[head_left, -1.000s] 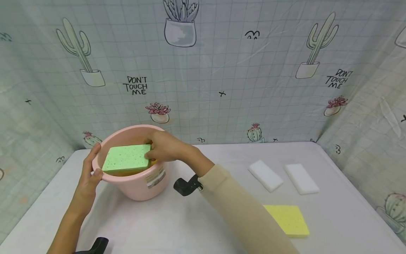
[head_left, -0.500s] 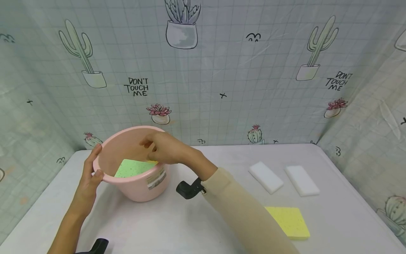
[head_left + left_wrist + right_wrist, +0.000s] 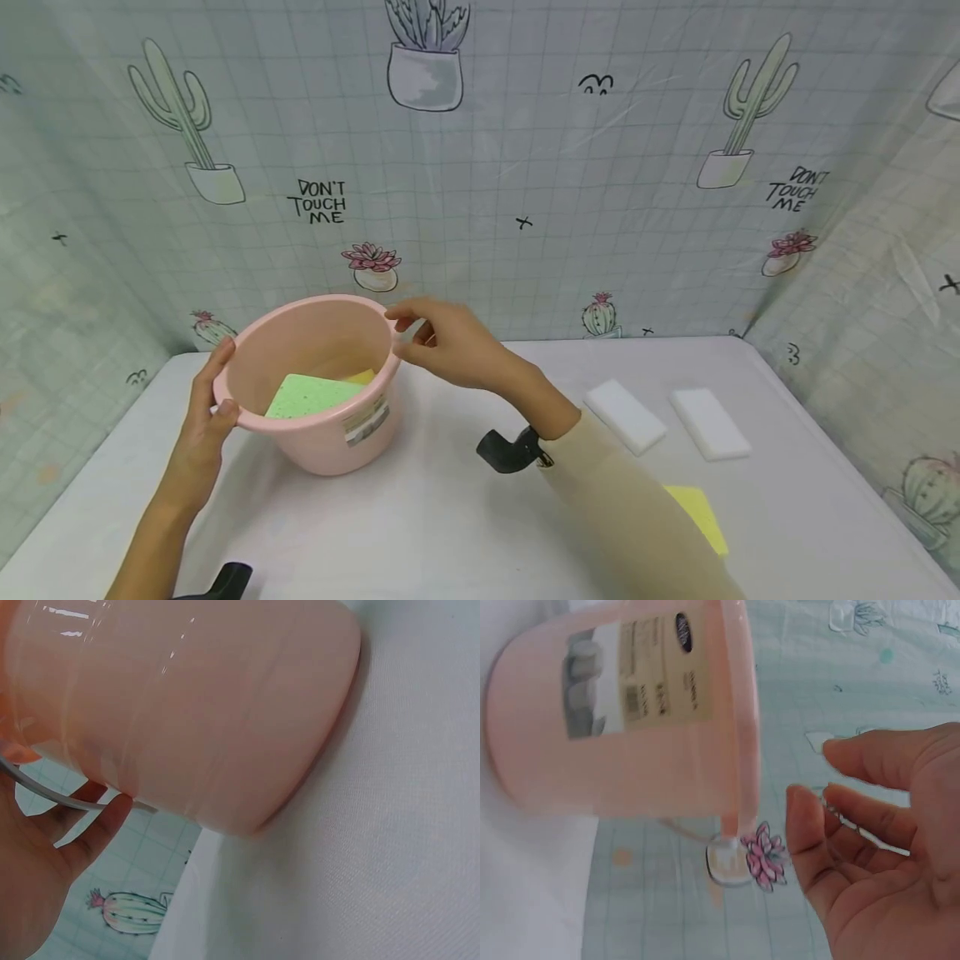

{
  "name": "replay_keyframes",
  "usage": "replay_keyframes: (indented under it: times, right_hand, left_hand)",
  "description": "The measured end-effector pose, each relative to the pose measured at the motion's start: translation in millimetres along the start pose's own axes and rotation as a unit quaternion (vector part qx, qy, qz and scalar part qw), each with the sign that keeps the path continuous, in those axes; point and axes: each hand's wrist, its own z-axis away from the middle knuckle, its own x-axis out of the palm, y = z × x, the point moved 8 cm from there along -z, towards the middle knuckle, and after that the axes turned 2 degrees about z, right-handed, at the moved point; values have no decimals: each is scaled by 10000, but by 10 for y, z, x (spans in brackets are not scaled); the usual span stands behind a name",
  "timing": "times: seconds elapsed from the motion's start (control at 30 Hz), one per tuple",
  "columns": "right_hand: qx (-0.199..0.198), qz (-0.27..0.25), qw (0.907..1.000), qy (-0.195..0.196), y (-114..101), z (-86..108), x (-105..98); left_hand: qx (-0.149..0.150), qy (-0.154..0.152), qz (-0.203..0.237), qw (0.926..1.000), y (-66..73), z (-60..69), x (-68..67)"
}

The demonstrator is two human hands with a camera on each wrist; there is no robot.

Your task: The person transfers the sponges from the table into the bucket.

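A pink bucket (image 3: 330,437) with a paper label (image 3: 641,675) stands on the white table. My left hand (image 3: 202,421) grips its left rim, thumb at the front and fingers along the outside; a grey handle (image 3: 56,796) runs past those fingers in the left wrist view. Inside the bucket lies a green sponge (image 3: 311,396), with a corner of a yellow sponge (image 3: 362,377) beside it. My right hand (image 3: 457,346) is just right of the rim, fingers loosely bent. In the right wrist view nothing is between its thumb and fingers, and it appears apart from the bucket (image 3: 667,772).
Two white sponge blocks (image 3: 625,415) (image 3: 711,423) lie on the right part of the table (image 3: 420,533). A yellow sponge (image 3: 697,512) is partly covered by my right sleeve. A patterned curtain (image 3: 480,167) hangs behind and at both sides.
My right hand let go of the green sponge, which dropped into the bucket. That hand then moved right, out over the rim. My left hand stays on the bucket.
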Motion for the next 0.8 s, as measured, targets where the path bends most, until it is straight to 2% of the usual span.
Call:
replay_keyframes:
  times: [0.17,0.3,0.6,0.8]
  right_hand:
    - [-235,168,9988,384,143,248,-173]
    - [-215,219,9978,595,333,469,-291]
    - [-1,504,9980,392,779,972,-414]
    - [109,506,9977,438,1028,1342,-509]
  left_hand:
    - [28,22,21,10000,-10,9,6]
    - [71,48,129,9999,-9,9,9]
    - [-25,45,-34,10000,-24,4,-10]
    - [5,36,112,9999,-16,9,14]
